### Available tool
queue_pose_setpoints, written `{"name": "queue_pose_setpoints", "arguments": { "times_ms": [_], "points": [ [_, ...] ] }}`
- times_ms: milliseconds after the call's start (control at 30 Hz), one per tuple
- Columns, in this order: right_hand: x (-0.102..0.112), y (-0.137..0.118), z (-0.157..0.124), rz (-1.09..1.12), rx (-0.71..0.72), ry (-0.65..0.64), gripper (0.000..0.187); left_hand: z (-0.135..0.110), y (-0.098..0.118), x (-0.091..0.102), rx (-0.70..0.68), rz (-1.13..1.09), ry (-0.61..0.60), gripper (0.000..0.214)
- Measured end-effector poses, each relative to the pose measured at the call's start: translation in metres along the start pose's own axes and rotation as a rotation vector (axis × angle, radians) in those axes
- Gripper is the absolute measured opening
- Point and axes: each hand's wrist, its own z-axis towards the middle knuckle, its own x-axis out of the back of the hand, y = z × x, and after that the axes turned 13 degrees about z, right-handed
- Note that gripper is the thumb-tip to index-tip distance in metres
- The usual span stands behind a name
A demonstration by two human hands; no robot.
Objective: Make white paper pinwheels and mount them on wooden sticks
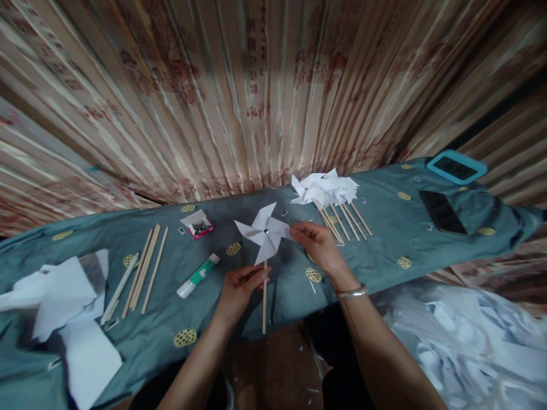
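A white paper pinwheel (265, 232) with a silvery pin at its centre is held upright over the table's front half. My left hand (244, 285) pinches its wooden stick (264, 310) just below the paper blades. At the tip of the right-hand blade, the thumb and fingers of my right hand (318, 244) are closed on the paper. Left of the pinwheel lie a green and white glue stick (199, 276) and an open small box of metal pins (200, 224). Behind my right hand rests a pile of finished-looking white pinwheels (325, 189) with their sticks pointing toward me.
Several loose wooden sticks (145, 265) and a rolled white paper tube (120, 289) lie at left, beside white paper sheets (68, 293). A black phone (443, 212) and a blue-framed device (457, 167) sit at far right. Below them is a plastic bag of white paper (474, 336).
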Motion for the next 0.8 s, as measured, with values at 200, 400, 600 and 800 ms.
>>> {"name": "queue_pose_setpoints", "arguments": {
  "times_ms": [200, 400, 600, 800],
  "points": [
    [-0.007, -0.001, -0.006, 0.052, -0.085, -0.060, 0.034, 0.000, 0.002, 0.001, -0.044, 0.030, 0.056, 0.032],
    [-0.016, 0.004, -0.010, 0.043, -0.112, -0.090, 0.036, 0.002, 0.000, 0.002, -0.054, 0.034, 0.100, 0.031],
    [-0.021, 0.002, -0.014, 0.086, -0.159, -0.128, 0.029, 0.003, -0.001, 0.002, -0.056, 0.043, 0.109, 0.032],
    [-0.026, -0.002, -0.017, 0.122, -0.201, -0.128, 0.029, 0.002, 0.000, 0.002, -0.076, 0.045, 0.107, 0.032]
  ]
}}
